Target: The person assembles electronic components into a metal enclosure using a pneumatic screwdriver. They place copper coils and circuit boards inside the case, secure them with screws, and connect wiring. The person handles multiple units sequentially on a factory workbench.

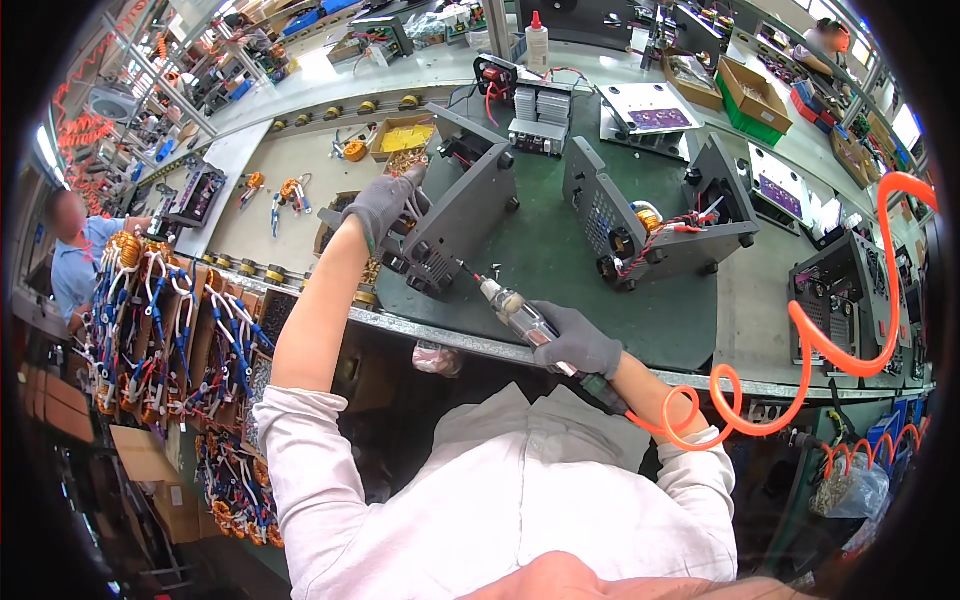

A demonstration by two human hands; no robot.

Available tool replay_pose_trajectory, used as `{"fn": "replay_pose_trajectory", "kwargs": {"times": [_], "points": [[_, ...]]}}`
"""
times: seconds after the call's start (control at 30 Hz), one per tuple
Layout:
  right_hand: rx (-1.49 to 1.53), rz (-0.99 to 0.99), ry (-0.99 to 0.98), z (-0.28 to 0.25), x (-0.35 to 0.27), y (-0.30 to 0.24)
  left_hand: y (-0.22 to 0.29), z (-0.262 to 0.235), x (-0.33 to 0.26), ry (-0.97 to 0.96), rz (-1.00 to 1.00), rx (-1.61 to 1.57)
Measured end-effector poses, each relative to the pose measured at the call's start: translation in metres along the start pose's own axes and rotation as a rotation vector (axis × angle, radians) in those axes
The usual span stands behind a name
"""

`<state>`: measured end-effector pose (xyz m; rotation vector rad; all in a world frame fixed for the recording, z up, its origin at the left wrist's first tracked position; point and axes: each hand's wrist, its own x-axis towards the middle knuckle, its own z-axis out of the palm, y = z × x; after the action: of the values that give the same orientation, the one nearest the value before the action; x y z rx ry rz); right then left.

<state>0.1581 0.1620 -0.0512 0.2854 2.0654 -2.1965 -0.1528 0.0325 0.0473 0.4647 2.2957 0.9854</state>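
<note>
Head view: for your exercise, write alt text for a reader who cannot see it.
A gloved right hand aims a pneumatic screwdriver at a grey metal case that the gloved left hand steadies on a green mat. An orange coiled hose trails right.

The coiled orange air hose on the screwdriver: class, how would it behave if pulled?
The coiled orange air hose probably stretches and springs back, given its loops. It looks light and floppy, sagging from the pneumatic screwdriver in the right hand.

Bright, even overhead light falls on the green rubber bench mat (560,260), shadows soft; glare whitens the frame at 11 o'clock. Fisheye bending, black vignette, perhaps slight blur toward the rim.
</note>
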Motion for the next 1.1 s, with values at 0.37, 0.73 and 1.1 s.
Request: {"fn": "replay_pose_trajectory", "kwargs": {"times": [0.37, 0.73, 1.1], "points": [[-0.104, 0.034, -0.033, -0.004, 0.010, -0.011, 0.001, 0.001, -0.005, 0.164, 0.083, 0.182], [-0.030, 0.006, -0.020, -0.003, 0.022, -0.002, -0.006, 0.002, -0.006, 0.237, 0.150, 0.069], [0.431, 0.179, 0.068, 0.007, -0.010, -0.006, -0.020, 0.050, -0.068, 1.003, 1.002, -0.200]]}}
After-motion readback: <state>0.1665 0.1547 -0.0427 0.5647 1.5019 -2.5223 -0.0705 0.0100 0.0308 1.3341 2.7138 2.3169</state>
